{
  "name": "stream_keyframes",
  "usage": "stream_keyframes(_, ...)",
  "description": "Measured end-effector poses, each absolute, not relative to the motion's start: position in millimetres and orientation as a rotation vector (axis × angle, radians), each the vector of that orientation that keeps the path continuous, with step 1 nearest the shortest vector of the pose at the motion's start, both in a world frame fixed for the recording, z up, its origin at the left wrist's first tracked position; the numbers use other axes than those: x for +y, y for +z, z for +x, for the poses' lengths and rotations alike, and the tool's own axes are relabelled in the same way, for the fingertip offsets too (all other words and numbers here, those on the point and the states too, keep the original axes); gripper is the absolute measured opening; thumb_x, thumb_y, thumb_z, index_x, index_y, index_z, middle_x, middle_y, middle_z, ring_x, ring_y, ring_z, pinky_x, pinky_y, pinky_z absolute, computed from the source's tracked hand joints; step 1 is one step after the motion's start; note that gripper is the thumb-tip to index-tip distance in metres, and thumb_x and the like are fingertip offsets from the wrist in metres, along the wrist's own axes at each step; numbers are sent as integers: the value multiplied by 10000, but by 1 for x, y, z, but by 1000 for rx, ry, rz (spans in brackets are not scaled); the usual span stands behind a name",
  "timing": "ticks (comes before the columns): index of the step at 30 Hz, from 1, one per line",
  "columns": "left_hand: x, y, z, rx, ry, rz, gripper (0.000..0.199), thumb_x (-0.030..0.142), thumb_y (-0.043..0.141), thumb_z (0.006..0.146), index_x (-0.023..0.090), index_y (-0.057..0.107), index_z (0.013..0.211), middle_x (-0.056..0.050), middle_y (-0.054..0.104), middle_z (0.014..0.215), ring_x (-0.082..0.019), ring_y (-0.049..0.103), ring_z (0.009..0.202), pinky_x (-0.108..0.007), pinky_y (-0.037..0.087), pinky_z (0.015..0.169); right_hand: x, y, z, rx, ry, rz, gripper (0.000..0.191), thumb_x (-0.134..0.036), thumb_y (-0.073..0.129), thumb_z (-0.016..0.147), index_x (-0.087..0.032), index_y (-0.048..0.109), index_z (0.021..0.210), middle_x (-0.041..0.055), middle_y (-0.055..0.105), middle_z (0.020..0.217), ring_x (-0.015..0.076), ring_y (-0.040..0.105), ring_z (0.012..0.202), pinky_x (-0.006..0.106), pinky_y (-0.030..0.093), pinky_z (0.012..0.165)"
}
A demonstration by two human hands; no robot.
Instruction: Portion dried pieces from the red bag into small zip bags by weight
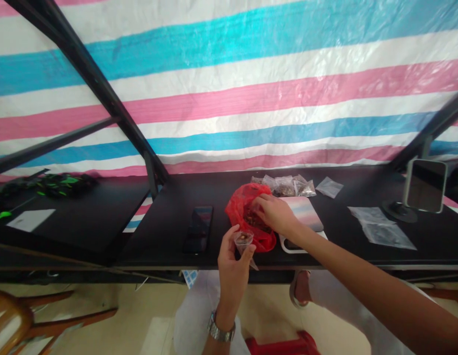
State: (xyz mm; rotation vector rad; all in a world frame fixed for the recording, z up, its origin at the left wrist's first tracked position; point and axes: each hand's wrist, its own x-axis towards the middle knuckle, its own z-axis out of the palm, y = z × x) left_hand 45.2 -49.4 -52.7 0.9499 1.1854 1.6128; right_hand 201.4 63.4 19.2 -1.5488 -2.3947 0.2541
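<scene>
A small clear plastic bag (245,243) is in my left hand (229,264), its mouth spread between thumb and fingers and facing up. A little brown matter shows inside it. Just beyond, an open red plastic bag (236,199) rests on the black table, holding loose dark brown bits (261,224). My right hand (274,211) reaches into the red bag from the right, fingers curled down at the bits. Its fingertips are partly hidden, so what they pinch cannot be made out. The clear bag is close against the red bag's near side.
Several filled clear bags (285,186) lie behind the red bag, with a flat clear bag (328,187) to their right. A flat device with a shiny top (306,211) sits right of it. Also here: a dark phone (200,227), clear bags (384,231) and a screen on a stand (425,186).
</scene>
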Motion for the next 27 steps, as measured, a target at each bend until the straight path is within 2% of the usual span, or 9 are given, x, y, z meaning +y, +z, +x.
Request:
stream_keyframes(3, -46, -52, 44, 1167, 1625, 934, 572, 388, 907, 779, 211, 677, 1271, -55, 776, 1073, -188, 759, 937, -284, 587, 858, 64, 12, 198, -2327, 360, -1558, 93, -224, 708, 991, -215, 768, 1061, 90, 783, 1155, 235, 734, 1010, 296, 502, 841)
stream_keyframes(7, -44, -49, 44, 1139, 1639, 921, 560, 380, 920, 759, 214, 686, 1240, -44, 783, 1044, -179, 762, 919, -270, 590, 849, 59, 8, 201, -2273, 574, -1471, 50, -235, 765, 940, -223, 774, 988, 47, 810, 1007, 208, 728, 884, 284, 483, 757)
stream_keyframes(15, -42, -47, 44, 1184, 1641, 916, 565, 446, 914, 757, 201, 692, 1215, -58, 787, 1028, -193, 760, 901, -288, 603, 834, 55, 7, 191, -2095, 962, -1356, 40, -181, 738, 875, -196, 761, 846, 16, 804, 833, 173, 726, 743, 258, 489, 668)
stream_keyframes(23, -40, -45, 43, 1241, 1648, 927, 585, 528, 884, 784, 193, 682, 1217, -59, 781, 990, -183, 746, 845, -289, 599, 800, 60, 5, 195, -1854, 1235, -1324, 118, -273, 721, 900, -190, 754, 824, 27, 801, 777, 167, 715, 684, 253, 514, 599)
stream_keyframes(27, -39, -44, 42, 1222, 1653, 919, 579, 501, 886, 790, 198, 670, 1234, -43, 771, 988, -169, 739, 842, -276, 589, 797, 61, 15, 207, -1792, 1274, -1310, 121, -289, 730, 911, -186, 749, 850, 41, 814, 816, 176, 740, 727, 273, 549, 653)
